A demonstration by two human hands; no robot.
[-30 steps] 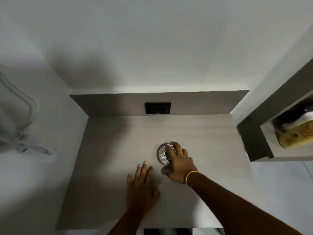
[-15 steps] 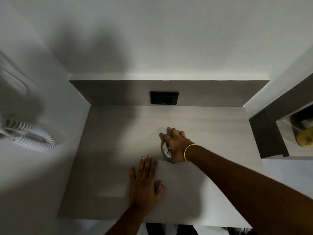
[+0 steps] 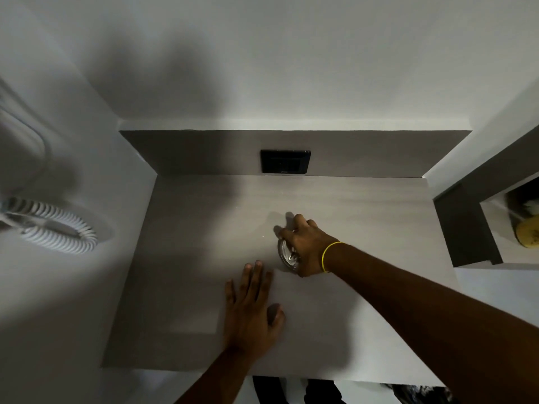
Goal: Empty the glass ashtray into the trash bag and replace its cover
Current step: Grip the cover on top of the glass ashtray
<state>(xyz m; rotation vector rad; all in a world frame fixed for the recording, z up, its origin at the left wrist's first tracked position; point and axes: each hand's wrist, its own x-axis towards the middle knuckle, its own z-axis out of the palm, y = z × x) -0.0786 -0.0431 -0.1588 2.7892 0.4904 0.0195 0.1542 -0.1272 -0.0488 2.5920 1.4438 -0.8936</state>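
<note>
A round glass ashtray (image 3: pixel 287 256) stands on the grey counter (image 3: pixel 364 217), near its middle. My right hand (image 3: pixel 306 246), with a yellow band at the wrist, lies over the ashtray's top and right side, fingers curled around its rim, hiding most of it. My left hand (image 3: pixel 252 301) rests flat on the counter, fingers spread, just in front and to the left of the ashtray. No cover and no trash bag are in sight.
A black wall socket (image 3: pixel 285 161) sits in the counter's back panel. A white coiled cord (image 3: pixel 55 231) hangs on the left wall. To the right, a dark-framed niche (image 3: pixel 472 228) holds a yellow object (image 3: pixel 528 234). Dark shapes show below the counter's front edge.
My right hand has shifted from the ashtray's front to cover its top and right side. The view has moved closer and lower; my left hand stays flat on the counter.
</note>
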